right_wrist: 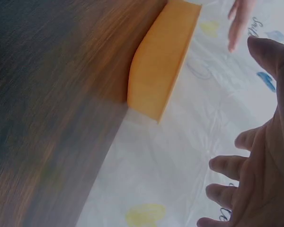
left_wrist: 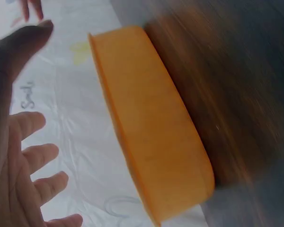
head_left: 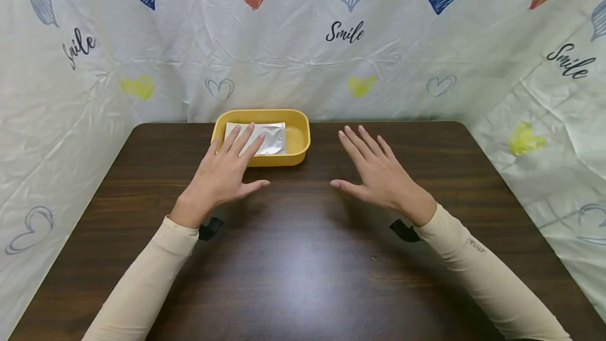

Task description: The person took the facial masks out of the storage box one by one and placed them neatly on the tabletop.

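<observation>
A yellow plastic bin point(head_left: 279, 160) with rounded corners stands at the back of the table, left of centre. Inside it lies a silvery white foil packet point(head_left: 274, 138), partly covered from view by fingers. My left hand point(head_left: 220, 175) is held palm down with fingers spread, overlapping the bin's left front in the head view. In the left wrist view the fingers stay apart from the bin's side wall point(left_wrist: 151, 127). To the right of the bin, my right hand point(head_left: 379, 175) is raised with straight, spread fingers and holds nothing.
The dark wooden table point(head_left: 303, 257) has rounded back corners. Behind it and along both sides hangs a white cloth point(head_left: 293, 41) printed with hearts and the word Smile. Black straps point(head_left: 210, 229) show at both wrists, by the cream sleeves point(head_left: 147, 278).
</observation>
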A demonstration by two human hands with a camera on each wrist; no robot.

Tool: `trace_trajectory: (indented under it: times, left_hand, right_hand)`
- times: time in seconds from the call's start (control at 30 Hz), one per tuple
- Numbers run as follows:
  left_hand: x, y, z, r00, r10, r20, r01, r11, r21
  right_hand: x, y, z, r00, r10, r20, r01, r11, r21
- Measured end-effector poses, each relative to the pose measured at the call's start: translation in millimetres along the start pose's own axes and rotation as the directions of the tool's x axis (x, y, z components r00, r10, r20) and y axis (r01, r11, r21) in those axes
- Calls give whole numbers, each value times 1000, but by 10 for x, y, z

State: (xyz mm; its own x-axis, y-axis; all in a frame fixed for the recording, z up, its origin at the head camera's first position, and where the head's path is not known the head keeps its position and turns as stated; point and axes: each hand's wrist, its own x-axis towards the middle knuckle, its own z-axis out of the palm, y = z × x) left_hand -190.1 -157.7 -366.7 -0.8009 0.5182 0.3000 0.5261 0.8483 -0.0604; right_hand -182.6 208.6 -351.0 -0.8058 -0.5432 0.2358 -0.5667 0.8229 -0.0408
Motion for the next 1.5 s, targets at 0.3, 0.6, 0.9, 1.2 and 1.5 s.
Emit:
trace_trajectory:
  times: [0.3, 0.6, 0.9, 1.2, 1.5]
  left_hand:
    - [-4, -231, 16, 998, -28, -56, 23, 996, -88]
    - [-3, -450, 50, 985, -162, -53, 140, 947, -290]
    - [23, -589, 85, 953, -302, 16, 278, 852, -445]
    - [89, -704, 165, 894, -415, 167, 437, 729, -528]
    - [113, -786, 204, 792, -506, 342, 574, 426, -700]
  right_hand:
    - [110, -19, -18, 999, 20, 28, -23, 992, 123]
    - [268, -45, -20, 999, 40, -16, -34, 960, 277]
    - [410, -88, 5, 994, 49, -94, -11, 928, 372]
    - [557, -113, 62, 992, 26, -121, 33, 887, 461]
    - [685, -149, 102, 995, 54, -82, 1, 830, 558]
